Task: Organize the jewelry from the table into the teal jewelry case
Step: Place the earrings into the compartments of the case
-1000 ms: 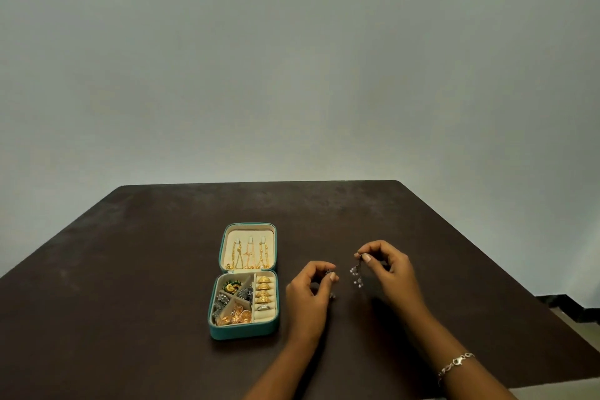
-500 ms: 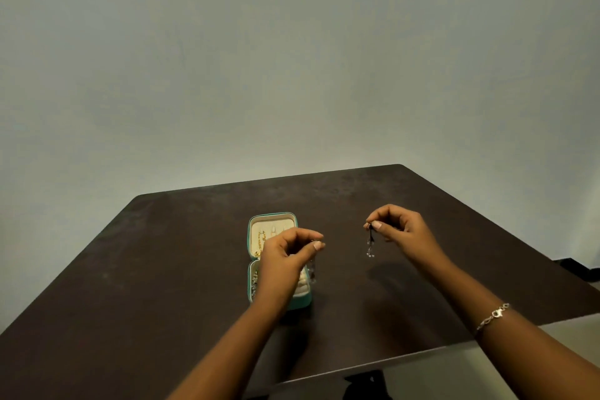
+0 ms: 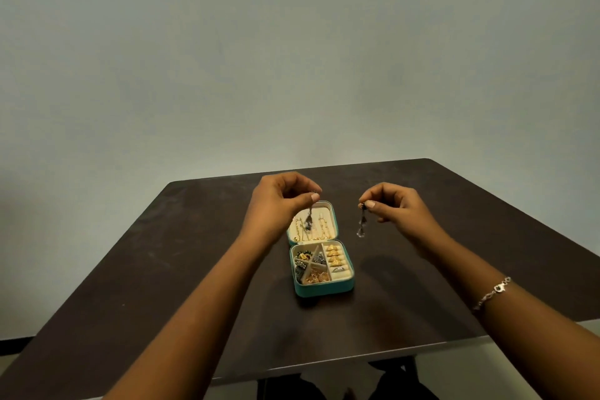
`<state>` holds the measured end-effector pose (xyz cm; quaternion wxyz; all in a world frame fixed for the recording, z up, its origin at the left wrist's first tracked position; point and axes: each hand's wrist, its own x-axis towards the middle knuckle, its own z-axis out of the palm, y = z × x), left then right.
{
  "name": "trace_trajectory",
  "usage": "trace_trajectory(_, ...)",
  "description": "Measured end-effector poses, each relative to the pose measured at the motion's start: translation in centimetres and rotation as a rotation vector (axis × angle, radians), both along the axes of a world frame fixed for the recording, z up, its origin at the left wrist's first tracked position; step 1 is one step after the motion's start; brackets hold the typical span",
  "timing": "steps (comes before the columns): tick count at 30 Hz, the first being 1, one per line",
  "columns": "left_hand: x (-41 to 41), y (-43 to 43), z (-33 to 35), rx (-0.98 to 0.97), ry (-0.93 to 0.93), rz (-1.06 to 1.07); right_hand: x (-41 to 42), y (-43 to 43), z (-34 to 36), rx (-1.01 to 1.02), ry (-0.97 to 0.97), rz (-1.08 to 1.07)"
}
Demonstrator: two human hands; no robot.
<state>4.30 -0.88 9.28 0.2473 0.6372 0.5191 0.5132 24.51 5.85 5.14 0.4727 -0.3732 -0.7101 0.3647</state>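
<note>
Teal jewelry case [image 3: 323, 290] lies open on the dark table [image 3: 162, 269], about midway between the left and right edges and roughly halfway from the near edge to the far one. Its lid [image 3: 328, 208] is laid back toward the far edge, and gold chains [image 3: 319, 230] lie against the cream lining. In the base, the right-hand strip holds a row of gold rings [image 3: 334, 255]. The left part is split by slanted dividers into small pockets of dark, grey and rose-gold pieces too small to tell apart.

The left hand [image 3: 282, 204] is raised above the lid, thumb and forefinger pinched on the top of a dark drop earring [image 3: 308, 221], which hangs in front of the lid's lining. The other fingers are curled in.

The right hand [image 3: 397, 208] is raised above the bare table just right of the case, toward the right edge. Its thumb and forefinger pinch a second drop earring [image 3: 362, 223] that ends in a clear stone, and the rest of the fingers are loosely curled. The two earrings hang apart, touching neither the case nor the table. A silver bracelet [image 3: 492, 292] circles the right wrist.
</note>
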Motion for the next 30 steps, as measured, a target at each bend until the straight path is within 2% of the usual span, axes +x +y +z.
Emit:
trace_trajectory(11, -2.3, -0.2, 0.4, -0.037, 0.145, -0.024, -5.9, 1.1, -1.9, -0.022, -0.061, 0.018)
trace_trajectory(30, -3.0, 0.1, 0.3, -0.026, 0.116, -0.013, -7.2, 1.7, -3.5, 0.049, -0.199, -0.048)
